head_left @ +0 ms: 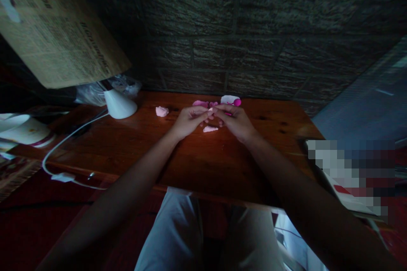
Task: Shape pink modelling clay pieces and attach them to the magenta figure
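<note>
My left hand [191, 120] and my right hand [237, 123] meet over the wooden table, fingertips pinched together. Between them shows a small bit of pale pink modelling clay [210, 110], gripped by both. Just below the fingers a flat, torn-looking clay piece [210, 128] lies on the wood. A larger pink lump [162, 111] sits apart, to the left of my left hand. Behind the hands are bright pink pieces [200, 103], a white piece [229, 99] and a round magenta piece [237, 102]; my fingers partly cover this group.
A lamp with a newsprint shade [73, 34] and white base [121, 105] stands at the left, its white cord [60, 146] hanging over the front edge. A paper cup [27, 130] lies farther left. The dark stone wall [210, 46] closes off the back.
</note>
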A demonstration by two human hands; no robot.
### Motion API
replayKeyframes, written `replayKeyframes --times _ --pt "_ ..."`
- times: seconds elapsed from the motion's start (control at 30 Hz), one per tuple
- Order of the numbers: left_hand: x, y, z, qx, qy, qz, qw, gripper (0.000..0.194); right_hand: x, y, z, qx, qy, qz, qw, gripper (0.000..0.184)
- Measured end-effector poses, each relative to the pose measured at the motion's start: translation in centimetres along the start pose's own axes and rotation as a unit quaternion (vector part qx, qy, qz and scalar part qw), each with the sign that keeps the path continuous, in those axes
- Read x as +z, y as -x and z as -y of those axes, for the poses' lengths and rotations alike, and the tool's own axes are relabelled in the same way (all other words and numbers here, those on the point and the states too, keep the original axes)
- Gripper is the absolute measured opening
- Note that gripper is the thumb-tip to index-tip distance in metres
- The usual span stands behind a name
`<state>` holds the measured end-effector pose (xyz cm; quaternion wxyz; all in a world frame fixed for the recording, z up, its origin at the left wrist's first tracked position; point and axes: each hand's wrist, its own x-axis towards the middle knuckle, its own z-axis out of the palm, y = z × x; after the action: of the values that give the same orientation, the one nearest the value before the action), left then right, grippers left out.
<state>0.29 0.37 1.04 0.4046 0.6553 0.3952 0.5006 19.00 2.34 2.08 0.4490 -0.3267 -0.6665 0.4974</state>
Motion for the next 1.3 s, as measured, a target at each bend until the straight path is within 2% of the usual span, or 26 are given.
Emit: replayKeyframes --times 0.53,0.7,0.9,1.1,1.3 --pt "0.2 0.0 -0.3 0.025 0.009 -0.009 1.0 0.034 0.2 0.1 0.7 0.043 -0.036 -0.008 0.998 0.032" --pt "0.3 0.0 -0.3 0.016 0.011 0.01 1.0 0.036 0.2 0.1 0.8 0.039 -0.032 -0.009 0.999 0.034" --pt "0.1 -0.1 -0.1 0.034 -0.005 -0.004 0.999 0.032 0.3 0.0 0.6 0.032 -0.03 0.013 0.999 0.037" --pt "0.1 -0.2 -0.1 0.041 -0.028 0.005 0.999 0.033 0.2 -0.1 0.2 0.023 -0.028 -0.018 0.999 0.036" --pt "0.1 -0.1 -0.2 0.043 -0.019 -0.02 0.999 0.035 0.3 -0.2 -0.3 0.03 -0.027 -0.004 0.999 0.035"
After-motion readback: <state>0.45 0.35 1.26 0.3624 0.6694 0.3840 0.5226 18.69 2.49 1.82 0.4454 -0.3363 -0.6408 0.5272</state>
